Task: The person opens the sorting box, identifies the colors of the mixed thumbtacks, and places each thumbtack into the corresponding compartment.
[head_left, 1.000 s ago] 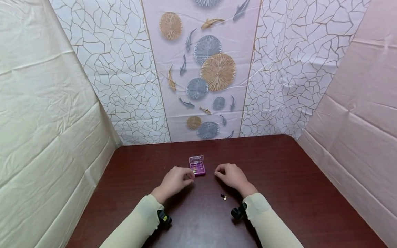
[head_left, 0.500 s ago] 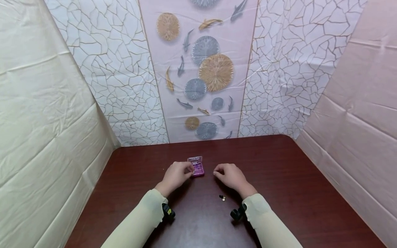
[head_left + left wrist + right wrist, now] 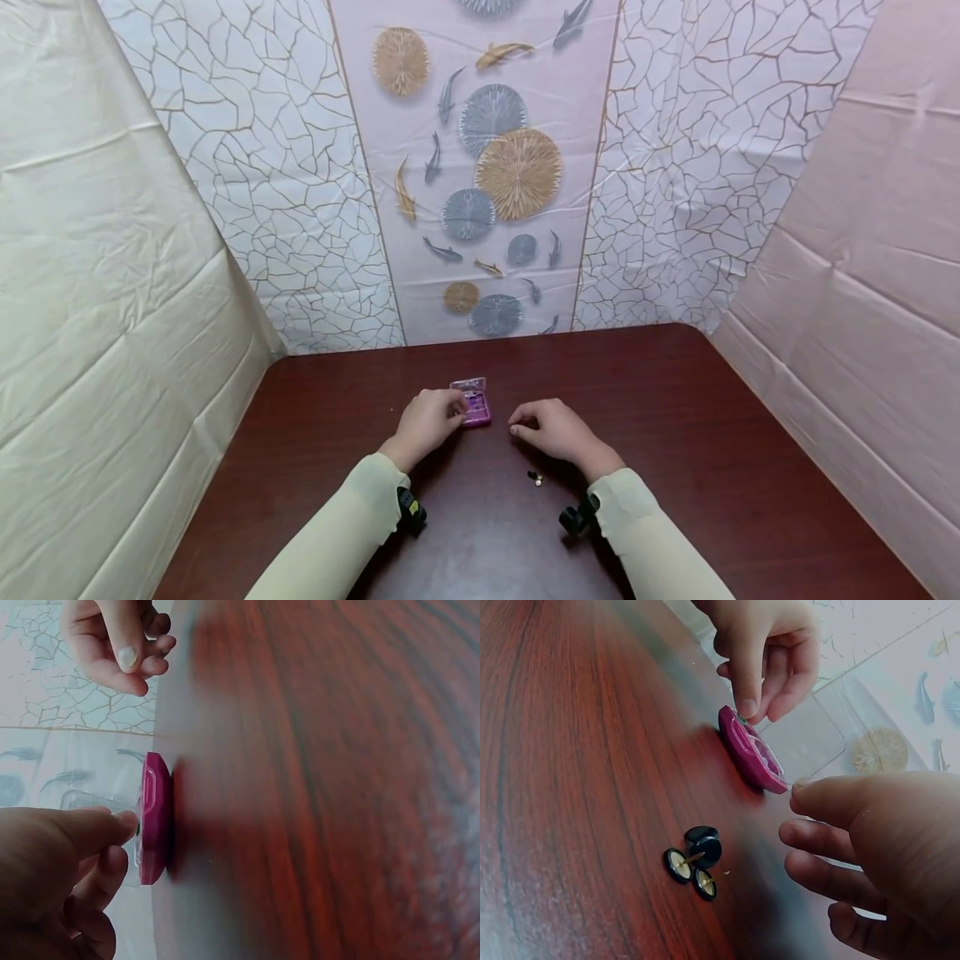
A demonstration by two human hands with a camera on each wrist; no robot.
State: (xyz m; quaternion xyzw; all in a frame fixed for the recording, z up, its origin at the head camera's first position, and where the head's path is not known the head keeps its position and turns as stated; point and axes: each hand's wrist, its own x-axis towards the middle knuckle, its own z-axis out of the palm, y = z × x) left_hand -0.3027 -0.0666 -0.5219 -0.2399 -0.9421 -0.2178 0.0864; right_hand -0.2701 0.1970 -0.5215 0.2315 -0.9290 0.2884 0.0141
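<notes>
A small purple case point(image 3: 478, 414) stands on the table, its clear hinged lid point(image 3: 468, 384) raised at the back. My left hand point(image 3: 429, 421) is at its left side, thumb and fingertips together right over the compartments. A tiny green piece point(image 3: 742, 718) shows at those fingertips in the right wrist view, mostly hidden by them. To the right of the case my right hand point(image 3: 555, 429) is held with loosely bent fingers and nothing between them. Below it on the table lie several black thumbtacks point(image 3: 705, 851) with gold undersides, in a small cluster.
The dark red wooden table point(image 3: 480, 533) reaches back to a patterned cloth wall point(image 3: 517, 250). Pale cloth hangs on the left point(image 3: 112, 333) and right point(image 3: 847, 292) sides. A tiny pale speck point(image 3: 392, 409) lies left of the left hand.
My left hand has moved forward from the case's front left corner to over its compartments. My right hand has shifted slightly left. The head view has turned a little.
</notes>
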